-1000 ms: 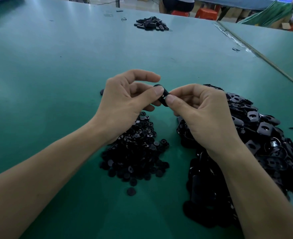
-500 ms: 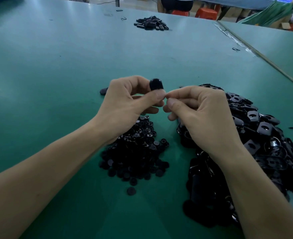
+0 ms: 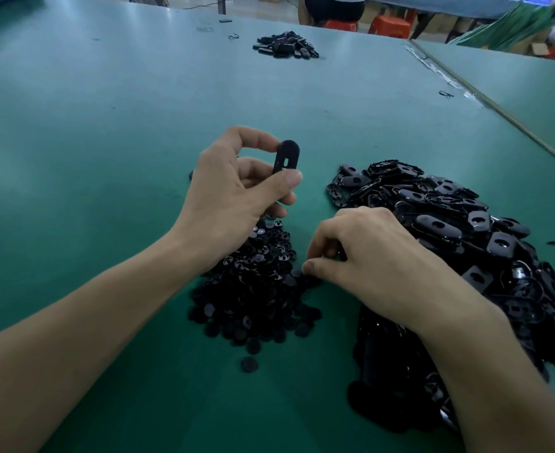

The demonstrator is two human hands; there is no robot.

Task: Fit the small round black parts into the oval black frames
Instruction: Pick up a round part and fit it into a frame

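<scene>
My left hand [image 3: 233, 191] holds one oval black frame [image 3: 286, 156] upright between thumb and forefinger, above the table. Below it lies a heap of small round black parts [image 3: 253, 289]. My right hand [image 3: 367, 263] is down at the right edge of that heap, fingers curled, with thumb and fingertips on the round parts; whether one is pinched I cannot tell. A large pile of oval black frames [image 3: 459, 223] lies to the right, partly hidden by my right forearm.
The green table [image 3: 106, 125] stretches ahead. A small pile of black pieces [image 3: 284, 45] lies at the far edge. One loose round part [image 3: 249, 365] sits in front of the heap. A seam to a second table [image 3: 498, 109] runs on the right. Orange stools stand beyond.
My hands have parted. The left hand has lifted the frame and turned it upright. The right hand has dropped from the frame to the heap of round parts.
</scene>
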